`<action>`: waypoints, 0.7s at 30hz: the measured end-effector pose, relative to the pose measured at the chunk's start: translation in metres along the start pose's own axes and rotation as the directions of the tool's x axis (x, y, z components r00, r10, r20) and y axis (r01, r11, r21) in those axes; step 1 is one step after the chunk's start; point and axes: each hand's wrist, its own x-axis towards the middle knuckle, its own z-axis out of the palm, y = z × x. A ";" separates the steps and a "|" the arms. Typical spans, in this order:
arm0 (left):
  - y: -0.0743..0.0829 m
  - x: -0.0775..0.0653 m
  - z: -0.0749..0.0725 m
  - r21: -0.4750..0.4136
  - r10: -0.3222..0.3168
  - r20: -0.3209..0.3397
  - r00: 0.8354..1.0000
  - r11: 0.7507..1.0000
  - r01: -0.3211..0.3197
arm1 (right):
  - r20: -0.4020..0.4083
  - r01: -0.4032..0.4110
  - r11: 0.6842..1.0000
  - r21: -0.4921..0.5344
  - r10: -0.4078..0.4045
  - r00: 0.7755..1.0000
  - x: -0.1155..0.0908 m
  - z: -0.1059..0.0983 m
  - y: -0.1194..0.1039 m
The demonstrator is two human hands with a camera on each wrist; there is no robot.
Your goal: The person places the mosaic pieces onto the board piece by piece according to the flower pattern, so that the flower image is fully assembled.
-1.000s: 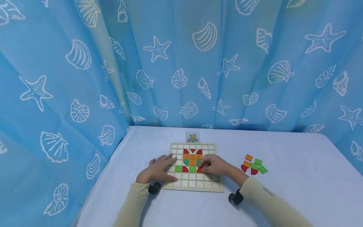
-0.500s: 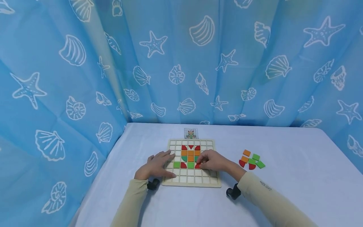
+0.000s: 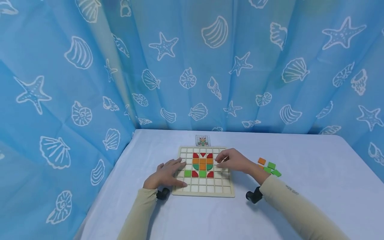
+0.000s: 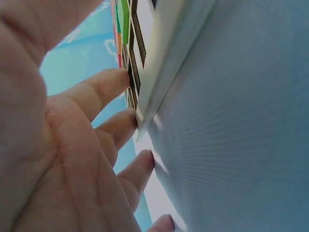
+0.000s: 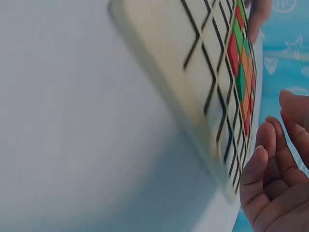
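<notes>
A pale wooden grid board (image 3: 198, 189) lies on the white table, with red, orange and green tiles forming a figure in its middle. My left hand (image 3: 166, 175) rests along its left side, fingers spread; in the left wrist view its fingertips (image 4: 126, 77) touch the board's edge and the cloth. Over the right part of the grid hovers my right hand (image 3: 235, 161), fingers loosely bent around nothing, as the right wrist view also shows. A red rounded tile (image 3: 210, 174) sits in the lower row, just left of that hand, and a light green tile (image 3: 187, 173) lies in the same row's left part.
Loose green tiles (image 3: 271, 165) and orange tiles (image 3: 261, 161) lie right of the board, partly hidden behind my right forearm. A small printed pattern card (image 3: 202, 140) is behind the board. Blue shell-print curtains (image 3: 186, 66) hang along the table's back and left side.
My right hand has let go of the red rounded tile in the lower row and moved up and to the right. The left hand keeps its place on the board.
</notes>
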 end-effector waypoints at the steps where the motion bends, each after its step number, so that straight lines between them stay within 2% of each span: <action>1: 0.000 0.000 0.001 0.001 0.003 0.001 1.000 1.000 -0.003 | -0.008 -0.018 1.000 -0.005 0.018 1.000 -0.002 -0.004 0.002; 13: 0.001 -0.003 -0.002 -0.002 -0.009 0.016 1.000 1.000 0.009 | -0.095 -0.174 0.983 -0.064 0.167 0.981 -0.035 -0.056 0.044; 21: 0.003 -0.002 -0.002 -0.001 -0.011 0.013 1.000 1.000 0.012 | -0.143 -0.210 0.977 -0.042 0.202 0.969 -0.064 -0.087 0.075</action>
